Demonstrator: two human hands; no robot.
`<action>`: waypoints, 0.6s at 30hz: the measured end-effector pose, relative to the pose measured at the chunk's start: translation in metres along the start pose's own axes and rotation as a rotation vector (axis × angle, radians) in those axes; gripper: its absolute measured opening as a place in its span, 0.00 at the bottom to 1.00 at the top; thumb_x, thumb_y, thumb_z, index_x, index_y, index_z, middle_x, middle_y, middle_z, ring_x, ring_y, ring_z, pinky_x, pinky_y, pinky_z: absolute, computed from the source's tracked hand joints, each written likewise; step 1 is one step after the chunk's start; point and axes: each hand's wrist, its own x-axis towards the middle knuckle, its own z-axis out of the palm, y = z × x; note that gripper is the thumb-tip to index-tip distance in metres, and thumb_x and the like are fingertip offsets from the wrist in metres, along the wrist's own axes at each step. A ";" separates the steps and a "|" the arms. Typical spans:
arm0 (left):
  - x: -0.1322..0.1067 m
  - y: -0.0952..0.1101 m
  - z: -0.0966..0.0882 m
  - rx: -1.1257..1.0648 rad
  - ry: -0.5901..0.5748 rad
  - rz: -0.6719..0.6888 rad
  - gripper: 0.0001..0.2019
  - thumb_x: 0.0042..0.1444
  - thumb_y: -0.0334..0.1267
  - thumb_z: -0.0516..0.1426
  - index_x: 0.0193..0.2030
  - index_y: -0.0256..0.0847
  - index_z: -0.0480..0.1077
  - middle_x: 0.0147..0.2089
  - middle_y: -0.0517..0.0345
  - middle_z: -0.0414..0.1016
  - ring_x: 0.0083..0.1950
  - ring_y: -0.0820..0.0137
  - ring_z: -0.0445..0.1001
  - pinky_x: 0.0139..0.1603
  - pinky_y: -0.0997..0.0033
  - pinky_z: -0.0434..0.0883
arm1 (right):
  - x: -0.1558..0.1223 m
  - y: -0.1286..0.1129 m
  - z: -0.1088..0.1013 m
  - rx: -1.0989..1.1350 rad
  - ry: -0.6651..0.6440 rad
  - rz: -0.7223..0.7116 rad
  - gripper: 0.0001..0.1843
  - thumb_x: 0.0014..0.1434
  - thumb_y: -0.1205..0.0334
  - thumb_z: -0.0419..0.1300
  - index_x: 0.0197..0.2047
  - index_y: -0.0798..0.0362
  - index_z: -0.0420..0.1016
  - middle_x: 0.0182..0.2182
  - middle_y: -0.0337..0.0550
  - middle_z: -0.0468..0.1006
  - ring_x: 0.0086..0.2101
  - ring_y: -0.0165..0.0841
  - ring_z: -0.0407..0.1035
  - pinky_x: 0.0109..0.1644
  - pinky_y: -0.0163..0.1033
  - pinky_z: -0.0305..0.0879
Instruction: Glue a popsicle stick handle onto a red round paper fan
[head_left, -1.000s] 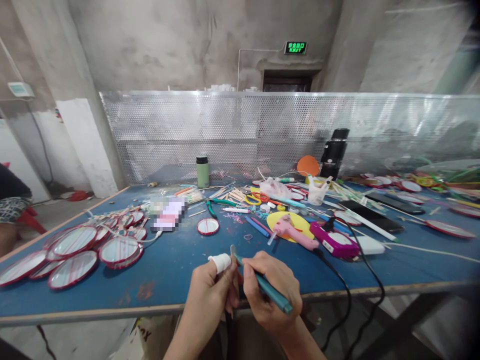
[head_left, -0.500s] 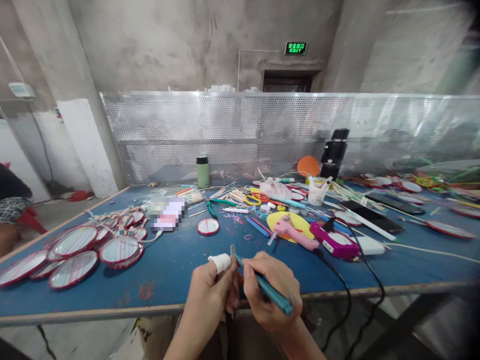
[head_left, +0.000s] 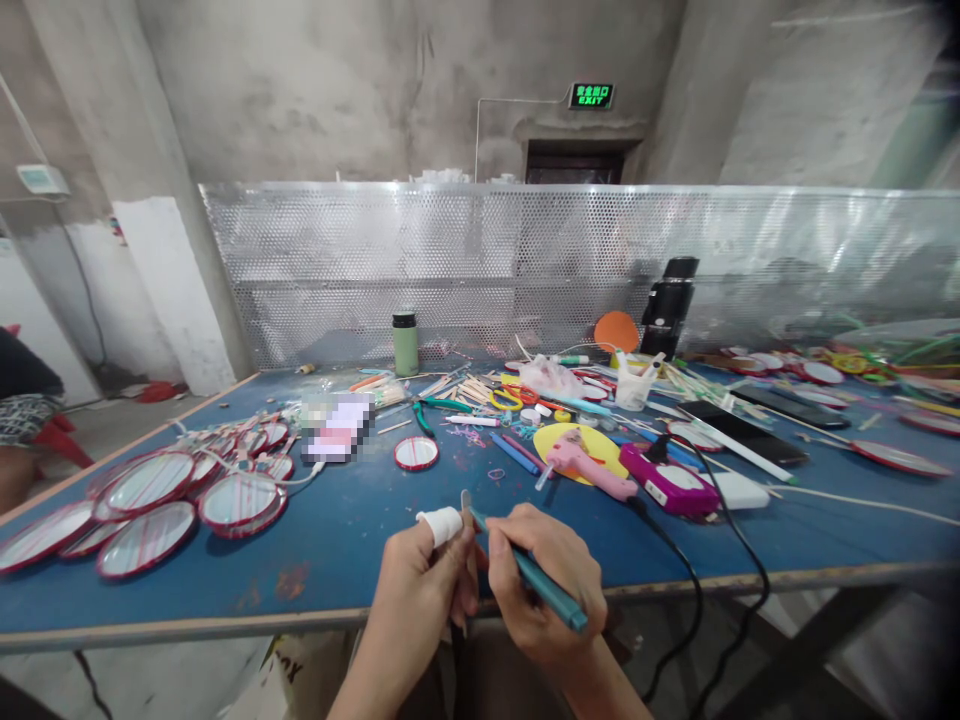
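Observation:
Over the table's front edge, my left hand (head_left: 424, 580) is closed in a pinch, with a white wrap round one finger. Between its fingers stands a small flat stick (head_left: 466, 498) with a rounded end; most of it is hidden. My right hand (head_left: 551, 575) grips a teal marker pen (head_left: 551, 590) like a writing tool. The pen's tip points left and meets or nearly meets the stick; the exact contact is too small to tell. Beyond my hands lies a small round red-rimmed disc (head_left: 416, 454).
Red-rimmed round discs (head_left: 150, 482) pile up at the left beside a phone (head_left: 339, 425). A pink glue gun (head_left: 589, 468) rests on a yellow disc at the right, near a purple power strip (head_left: 667, 480) with black cables. Green-handled pliers (head_left: 424, 418) and a green bottle (head_left: 405, 345) stand farther back.
Almost nothing differs. My right hand and the teal marker pen have shifted very slightly, while my left hand stays in place with the stick.

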 end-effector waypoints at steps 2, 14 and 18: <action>0.000 0.000 0.000 0.002 0.004 -0.002 0.24 0.58 0.58 0.56 0.23 0.39 0.65 0.14 0.61 0.67 0.15 0.76 0.63 0.17 0.79 0.59 | 0.000 0.001 0.000 0.021 -0.011 0.002 0.07 0.60 0.75 0.58 0.36 0.55 0.73 0.24 0.40 0.76 0.26 0.30 0.71 0.34 0.35 0.68; 0.000 0.000 -0.001 -0.011 0.000 -0.007 0.26 0.57 0.60 0.57 0.22 0.39 0.66 0.14 0.61 0.67 0.14 0.76 0.63 0.17 0.79 0.59 | -0.001 -0.001 0.001 -0.010 0.022 0.002 0.07 0.60 0.75 0.57 0.36 0.55 0.73 0.24 0.39 0.76 0.26 0.30 0.71 0.33 0.35 0.68; 0.001 0.001 0.000 -0.027 -0.004 -0.017 0.26 0.56 0.61 0.58 0.22 0.39 0.67 0.14 0.60 0.68 0.14 0.75 0.63 0.17 0.79 0.60 | -0.002 -0.001 0.000 -0.018 0.029 0.009 0.07 0.60 0.75 0.58 0.36 0.54 0.73 0.24 0.39 0.76 0.26 0.30 0.72 0.33 0.35 0.68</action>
